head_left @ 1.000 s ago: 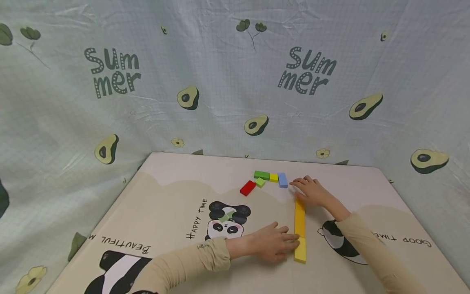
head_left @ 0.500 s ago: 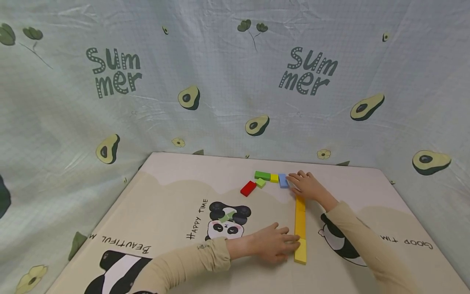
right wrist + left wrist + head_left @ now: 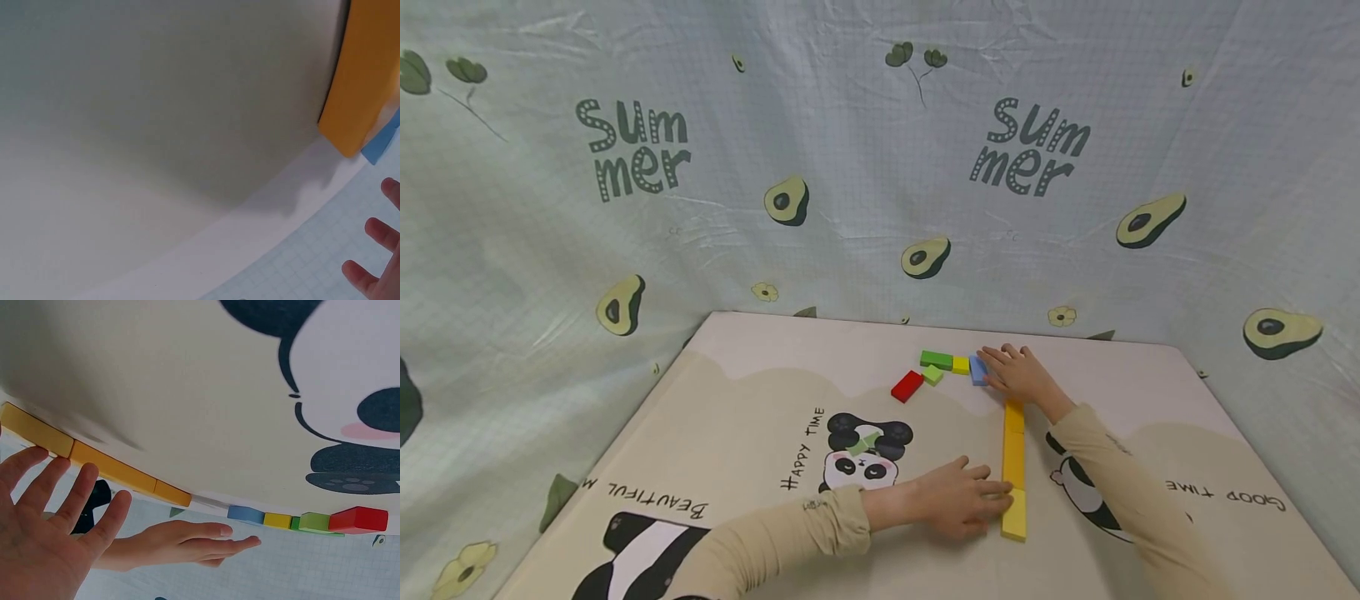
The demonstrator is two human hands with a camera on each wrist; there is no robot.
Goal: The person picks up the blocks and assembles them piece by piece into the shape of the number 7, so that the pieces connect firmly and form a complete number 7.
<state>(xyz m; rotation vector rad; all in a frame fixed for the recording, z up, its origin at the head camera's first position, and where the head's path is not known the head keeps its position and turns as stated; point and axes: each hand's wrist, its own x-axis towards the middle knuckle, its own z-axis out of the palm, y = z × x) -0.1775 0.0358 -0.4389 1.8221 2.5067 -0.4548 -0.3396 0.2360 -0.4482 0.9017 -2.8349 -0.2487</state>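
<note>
A row of yellow and orange-yellow blocks (image 3: 1013, 458) runs front to back on the table, end to end. My left hand (image 3: 966, 502) lies left of its near end, fingers spread, fingertips at the nearest yellow block (image 3: 37, 429). Beyond the far end, my right hand (image 3: 1018, 379) hovers with straight fingers over the blue block (image 3: 977, 372), partly covering it. In the left wrist view that right hand (image 3: 178, 542) looks apart from the blue block (image 3: 245, 514) and holds nothing. Only some fingertips (image 3: 379, 231) show in the right wrist view.
Left of the blue block lie a small yellow block (image 3: 961, 365), a green block (image 3: 936, 360), a light green block (image 3: 932, 375) and a red block (image 3: 907, 386). A printed cloth (image 3: 850, 167) hangs behind the table's far edge. Panda pictures (image 3: 865, 467) mark the tabletop.
My right hand has moved left and slightly away from me, from the row's far end to over the blue block. My left hand and the blocks have stayed put.
</note>
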